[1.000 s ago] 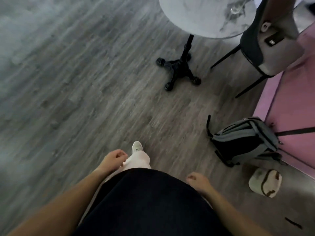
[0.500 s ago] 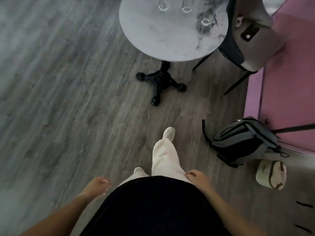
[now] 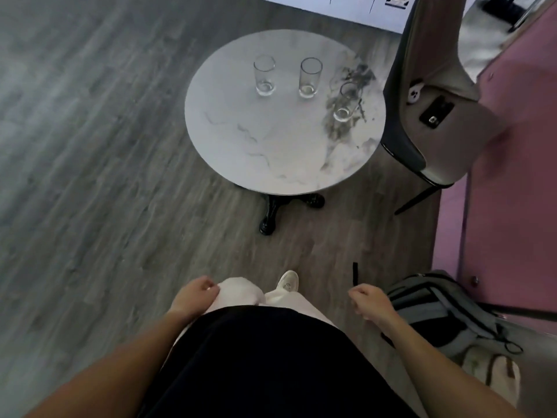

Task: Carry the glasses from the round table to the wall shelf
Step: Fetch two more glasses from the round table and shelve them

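The round table (image 3: 283, 152) is the landmark here, marble-topped on a black pedestal foot, standing ahead of the person on grey wood flooring (image 3: 90, 176). To the right of the table sits a grey chair (image 3: 434, 116), tucked just beside the rim, and beyond that a pink surface (image 3: 512, 206). On the person's side of the table, to the right, a grey backpack (image 3: 434, 309) lies on the floor.

On the table, three clear glasses, all upright, all well apart from both hands. The left glass (image 3: 264, 75) and the middle glass (image 3: 310, 77) stand side by side at the far part of the top; the right glass (image 3: 346, 102) is nearer the chair, over the dark veining. All three look empty, though a thin film at the bottom cannot be ruled out.

The hands, then. The left hand (image 3: 194, 298) hangs loosely curled against the pale trouser leg, holding nothing. The right hand (image 3: 369, 300) hangs loosely curled too, also holding nothing.

This looks like the approach step, with no glass picked up yet. The next move calls for closing in on the table and reaching over its near half for a glass. The wall shelf is not in view.
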`<state>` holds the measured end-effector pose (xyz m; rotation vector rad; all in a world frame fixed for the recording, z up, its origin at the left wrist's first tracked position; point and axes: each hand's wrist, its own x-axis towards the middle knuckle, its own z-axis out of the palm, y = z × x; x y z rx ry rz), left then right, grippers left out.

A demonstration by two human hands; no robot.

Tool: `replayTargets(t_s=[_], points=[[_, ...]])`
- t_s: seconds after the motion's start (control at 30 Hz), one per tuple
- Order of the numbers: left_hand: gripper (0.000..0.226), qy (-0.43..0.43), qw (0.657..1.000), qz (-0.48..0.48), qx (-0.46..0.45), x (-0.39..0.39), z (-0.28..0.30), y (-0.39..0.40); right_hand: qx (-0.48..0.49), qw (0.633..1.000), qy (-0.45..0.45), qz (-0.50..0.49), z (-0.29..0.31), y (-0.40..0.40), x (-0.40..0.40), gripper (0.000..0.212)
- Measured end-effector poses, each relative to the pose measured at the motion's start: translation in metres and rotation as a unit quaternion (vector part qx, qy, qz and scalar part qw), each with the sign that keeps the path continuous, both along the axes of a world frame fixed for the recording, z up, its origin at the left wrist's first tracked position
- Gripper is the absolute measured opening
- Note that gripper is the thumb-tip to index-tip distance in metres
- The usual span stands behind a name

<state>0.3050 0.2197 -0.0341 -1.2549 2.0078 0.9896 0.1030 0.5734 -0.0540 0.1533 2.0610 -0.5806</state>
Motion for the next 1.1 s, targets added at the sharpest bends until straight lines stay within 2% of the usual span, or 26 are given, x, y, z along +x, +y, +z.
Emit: replayTargets(t_s=[0.13,0.2,0.3,0.43,0.6,0.77,0.97,1.1], points=[[0.014,0.057,0.997,-0.02,0.038,-0.065,0.005,0.001,0.004,1.0,-0.003,-0.022,0.001,0.003,-0.046,0.016],[0.011,0.051,0.994,-0.071,0.068,-0.085,0.007,0.009,0.005,1.0,-0.014,-0.003,0.003,-0.005,-0.063,0.016],[0.007,0.039,0.988,-0.133,0.065,-0.111,0.007,0.014,-0.019,1.0,0.002,0.005,0.012,-0.028,-0.084,0.019],[0.012,0.078,0.987,-0.128,0.051,-0.15,0.007,0.008,-0.061,0.997,0.052,0.01,0.031,-0.071,-0.115,0.017],[0.015,0.113,0.973,-0.192,0.053,-0.213,0.011,-0.014,-0.087,0.99,0.108,0.004,0.051,-0.115,-0.182,0.013],[0.006,0.214,0.962,-0.164,0.034,-0.273,0.023,-0.035,-0.107,0.984,0.144,0.0,0.067,-0.149,-0.243,0.012],[0.004,0.263,0.952,-0.155,0.008,-0.35,0.044,-0.077,-0.105,0.962,0.253,0.014,0.084,-0.196,-0.297,0.034],[0.024,0.283,0.945,-0.16,-0.014,-0.399,0.055,-0.101,-0.104,0.943,0.314,0.044,0.088,-0.22,-0.32,0.046]])
